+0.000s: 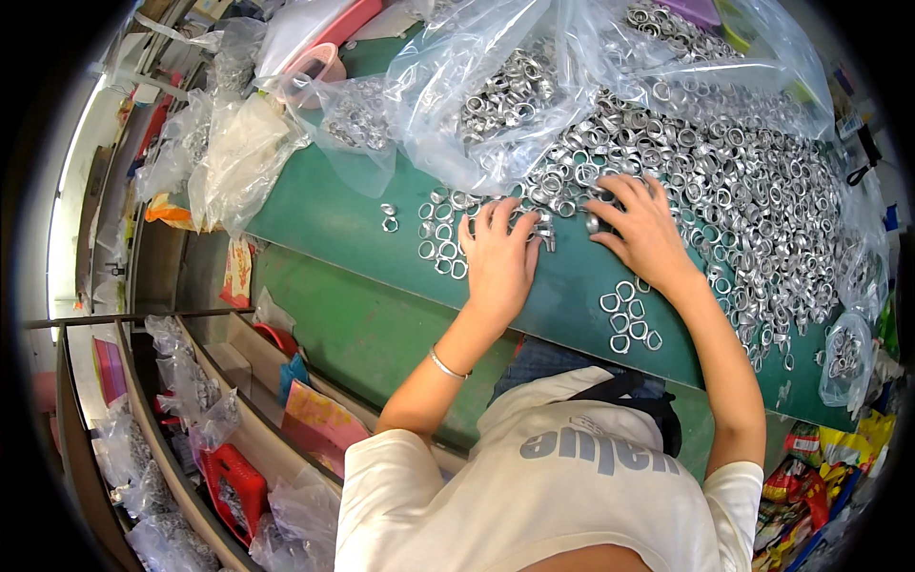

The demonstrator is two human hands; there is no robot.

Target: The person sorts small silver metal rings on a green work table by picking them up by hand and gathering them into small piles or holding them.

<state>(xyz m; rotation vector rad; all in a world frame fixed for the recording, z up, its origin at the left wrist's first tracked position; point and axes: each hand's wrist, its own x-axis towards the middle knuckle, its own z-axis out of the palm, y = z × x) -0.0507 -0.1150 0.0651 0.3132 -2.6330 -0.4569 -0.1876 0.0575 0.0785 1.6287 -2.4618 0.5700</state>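
Silver metal rings (753, 210) lie in a large loose heap on the green tabletop (334, 214). My left hand (500, 257) rests over a small row of rings, its fingers bent and apart. Beside its thumb, several rings (546, 232) stand close together on edge. To its left, another group of rings (444, 234) lies flat in rough rows. My right hand (644, 231) is at the near side of the heap, with a silver ring (593, 223) between thumb and fingers. Nearer my body, a separate cluster of rings (629, 316) lies flat.
Clear plastic bags (477, 105) of rings cover the table's far side, near a pink basket (319, 63). Two rings (389, 217) lie apart at left. Lower left, a compartmented shelf (238, 400) holds bags and a red basket (233, 486). Colourful packets (810, 477) are at lower right.
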